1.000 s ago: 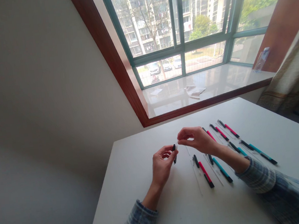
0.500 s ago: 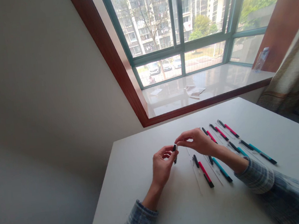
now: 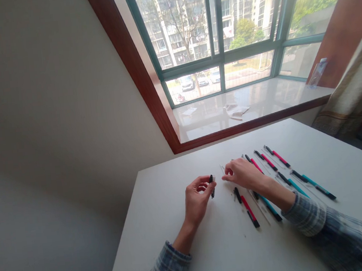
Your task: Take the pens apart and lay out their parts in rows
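My left hand [image 3: 197, 199] is closed in a pinch on a small black pen part [image 3: 211, 185] held upright above the table, with a white bit at its upper end. To the right, my right hand [image 3: 241, 173] is low over the table, its thumb and fingers curled together. A thin white stick [image 3: 222, 169] shows just beyond those fingertips; whether they grip it is hidden. Nearest below the right hand lies a taken-apart pen with a pink and black barrel [image 3: 248, 209] and a separate black piece [image 3: 237, 194]. A teal and black barrel [image 3: 271, 208] lies beside it, partly under my wrist.
Several more pink pens [image 3: 268, 162] and teal pens [image 3: 317, 186], with thin white refills [image 3: 260, 209] and small parts, lie in rows on the white table [image 3: 161, 189]. Behind it, a window sill [image 3: 261, 97] holds a crumpled cloth [image 3: 236, 111] and a clear bottle [image 3: 318, 72].
My right hand has moved away from the black pen part, rightward and slightly down towards the table, its fingers now more curled. My left hand has stayed in place, still holding the part.
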{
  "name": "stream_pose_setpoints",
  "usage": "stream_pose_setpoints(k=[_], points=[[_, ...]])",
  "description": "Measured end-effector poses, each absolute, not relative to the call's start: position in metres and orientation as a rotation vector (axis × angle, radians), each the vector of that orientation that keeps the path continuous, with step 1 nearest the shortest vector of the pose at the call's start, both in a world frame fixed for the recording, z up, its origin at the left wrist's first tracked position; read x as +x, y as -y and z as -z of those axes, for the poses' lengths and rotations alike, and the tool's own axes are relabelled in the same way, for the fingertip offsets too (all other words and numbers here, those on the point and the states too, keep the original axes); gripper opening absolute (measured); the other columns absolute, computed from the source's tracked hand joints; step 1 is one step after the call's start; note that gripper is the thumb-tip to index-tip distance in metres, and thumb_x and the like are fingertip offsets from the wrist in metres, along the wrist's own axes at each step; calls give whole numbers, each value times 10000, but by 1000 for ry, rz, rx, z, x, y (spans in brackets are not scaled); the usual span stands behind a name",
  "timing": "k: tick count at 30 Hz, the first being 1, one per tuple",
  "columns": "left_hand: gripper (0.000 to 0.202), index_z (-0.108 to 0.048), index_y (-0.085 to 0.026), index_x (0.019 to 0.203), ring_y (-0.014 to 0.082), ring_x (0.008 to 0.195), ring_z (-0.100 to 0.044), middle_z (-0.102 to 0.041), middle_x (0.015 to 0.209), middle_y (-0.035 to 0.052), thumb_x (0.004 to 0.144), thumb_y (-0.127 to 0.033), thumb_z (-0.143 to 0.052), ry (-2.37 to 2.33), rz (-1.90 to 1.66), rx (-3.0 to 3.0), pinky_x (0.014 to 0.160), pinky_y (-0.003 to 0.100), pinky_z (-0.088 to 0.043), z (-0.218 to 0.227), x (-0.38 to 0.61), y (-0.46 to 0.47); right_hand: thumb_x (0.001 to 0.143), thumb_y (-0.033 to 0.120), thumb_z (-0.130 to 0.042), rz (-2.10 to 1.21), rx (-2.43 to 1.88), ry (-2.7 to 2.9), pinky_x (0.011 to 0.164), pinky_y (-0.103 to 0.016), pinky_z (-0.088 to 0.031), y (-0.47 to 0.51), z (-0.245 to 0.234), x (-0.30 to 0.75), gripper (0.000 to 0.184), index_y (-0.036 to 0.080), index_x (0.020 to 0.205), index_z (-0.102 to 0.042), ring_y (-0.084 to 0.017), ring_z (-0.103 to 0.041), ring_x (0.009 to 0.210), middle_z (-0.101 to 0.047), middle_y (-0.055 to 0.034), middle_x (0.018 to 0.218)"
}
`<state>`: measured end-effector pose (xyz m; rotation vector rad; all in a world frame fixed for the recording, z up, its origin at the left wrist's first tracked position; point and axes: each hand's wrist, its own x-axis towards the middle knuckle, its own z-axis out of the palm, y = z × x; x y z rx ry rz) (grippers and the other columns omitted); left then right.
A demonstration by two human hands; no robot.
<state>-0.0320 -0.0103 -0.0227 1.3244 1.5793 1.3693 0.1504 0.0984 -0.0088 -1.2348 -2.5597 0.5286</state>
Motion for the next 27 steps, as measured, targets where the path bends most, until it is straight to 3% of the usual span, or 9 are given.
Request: stream_pose_setpoints(k=[8, 14, 20, 24, 27], points=[[240, -782, -178, 938, 162, 759, -626, -745, 869, 42, 815, -385, -778, -1590, -1375, 1322, 731, 276, -522, 24, -32, 10, 891, 273, -696, -486, -1181, 2633, 733, -267, -451, -96, 12, 146, 107, 206, 914, -776, -216, -699, 860, -774, -64, 916], [243, -785, -171, 933, 165, 744, -623, -740, 849, 48, 816, -384, -773, -1593, -1380, 1318, 711, 274, -515, 21, -31, 10, 919, 250, -637, -431, -1292, 2646, 685, -271, -451, -89, 11, 143, 145, 202, 885, -769, -224, -702, 799, -770, -80, 878], [245, -786, -175, 926, 163, 736, -625, -743, 852, 45, 808, -390, -776, -1592, -1379, 1312, 713, 272, -523, 17, -30, 10, 963, 206, -569, -384, -1242, 2658, 738, -277, -464, -85, 9, 142, 171, 161, 930, -731, -266, -673, 984, -755, -131, 957], [238, -784, -176, 919, 164, 746, -624, -743, 856, 43, 809, -387, -776, -1598, -1378, 1307, 716, 271, -523, 19, -31, 10, 987, 195, -526, -421, -1227, 2649, 757, -290, -470, -90, 12, 144, 205, 143, 947, -720, -254, -684, 909, -752, -129, 912], [237, -785, -177, 925, 166, 747, -628, -743, 857, 43, 813, -386, -770, -1587, -1382, 1308, 713, 271, -520, 20, -31, 10, 997, 200, -523, -483, -1203, 2625, 818, -286, -480, -94, 12, 147, 223, 139, 1111, -704, -237, -689, 957, -758, -119, 997]])
